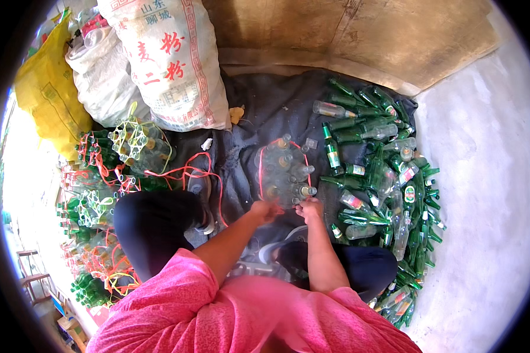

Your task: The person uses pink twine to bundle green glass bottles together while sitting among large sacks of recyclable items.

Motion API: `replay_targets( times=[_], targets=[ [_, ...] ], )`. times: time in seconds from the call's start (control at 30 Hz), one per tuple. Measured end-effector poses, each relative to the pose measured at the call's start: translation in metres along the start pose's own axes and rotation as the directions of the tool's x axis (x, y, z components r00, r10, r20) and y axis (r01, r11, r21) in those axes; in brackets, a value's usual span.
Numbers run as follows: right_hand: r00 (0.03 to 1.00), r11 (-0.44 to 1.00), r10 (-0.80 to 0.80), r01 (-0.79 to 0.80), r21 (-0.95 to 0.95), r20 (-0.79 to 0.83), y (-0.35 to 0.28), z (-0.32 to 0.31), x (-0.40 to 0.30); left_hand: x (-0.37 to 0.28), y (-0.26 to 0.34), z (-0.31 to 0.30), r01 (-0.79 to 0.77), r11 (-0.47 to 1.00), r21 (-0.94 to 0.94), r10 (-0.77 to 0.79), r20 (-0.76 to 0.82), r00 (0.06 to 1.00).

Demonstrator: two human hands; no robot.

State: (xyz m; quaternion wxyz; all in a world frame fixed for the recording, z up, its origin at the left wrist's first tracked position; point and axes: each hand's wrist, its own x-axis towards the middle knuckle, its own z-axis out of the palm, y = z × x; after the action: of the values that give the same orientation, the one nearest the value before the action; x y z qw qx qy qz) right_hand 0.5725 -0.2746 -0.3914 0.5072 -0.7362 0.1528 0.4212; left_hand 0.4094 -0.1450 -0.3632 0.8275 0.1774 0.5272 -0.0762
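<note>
In front of me a cluster of clear glass bottles (287, 170) stands upright on a dark cloth (243, 154). A red plastic cord (260, 172) runs around the cluster. My left hand (267, 212) grips the cord at the near left side of the bottles. On the near right side, my right hand (310, 209) pinches the cord close to a bottle neck. A short red piece shows between the hands. One long loose cord end trails over the cloth to the left, past my shoe (199, 189).
Loose green and clear bottles (375, 176) lie piled on the right, beside a pale wall (481, 176). Tied bottle bundles (97, 203) stand on the left. Behind them are a printed white woven sack (172, 66), another white sack (101, 75) and a yellow sack (48, 88). A brown board (357, 39) closes the back.
</note>
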Motion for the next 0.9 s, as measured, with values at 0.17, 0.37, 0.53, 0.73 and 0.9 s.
replay_targets(
  times=[0.17,0.37,0.53,0.73,0.9],
  targets=[
    [0.985,0.962,-0.147,0.122,-0.246,-0.086,-0.015,0.005,0.000,-0.009,-0.001,0.014,0.007,0.993,-0.118,-0.009,-0.019,1.000],
    [0.940,0.871,-0.340,0.316,-0.377,0.003,0.007,-0.019,0.049,0.012,-0.007,-0.001,-0.083,0.995,0.051,0.088,-0.114,0.990],
    [0.997,0.921,-0.040,0.062,-0.385,0.064,-0.034,-0.005,0.026,0.029,-0.004,-0.022,-0.102,0.993,0.053,0.108,-0.124,0.986],
    [0.957,0.775,0.199,-0.021,-0.631,0.213,-0.079,-0.016,0.029,0.045,0.007,-0.038,0.071,0.996,0.051,-0.068,-0.052,0.996],
    [0.956,0.791,0.184,-0.005,-0.612,0.230,-0.088,-0.014,0.050,0.014,0.053,-0.039,0.140,0.934,0.330,-0.059,-0.243,0.968]
  ],
)
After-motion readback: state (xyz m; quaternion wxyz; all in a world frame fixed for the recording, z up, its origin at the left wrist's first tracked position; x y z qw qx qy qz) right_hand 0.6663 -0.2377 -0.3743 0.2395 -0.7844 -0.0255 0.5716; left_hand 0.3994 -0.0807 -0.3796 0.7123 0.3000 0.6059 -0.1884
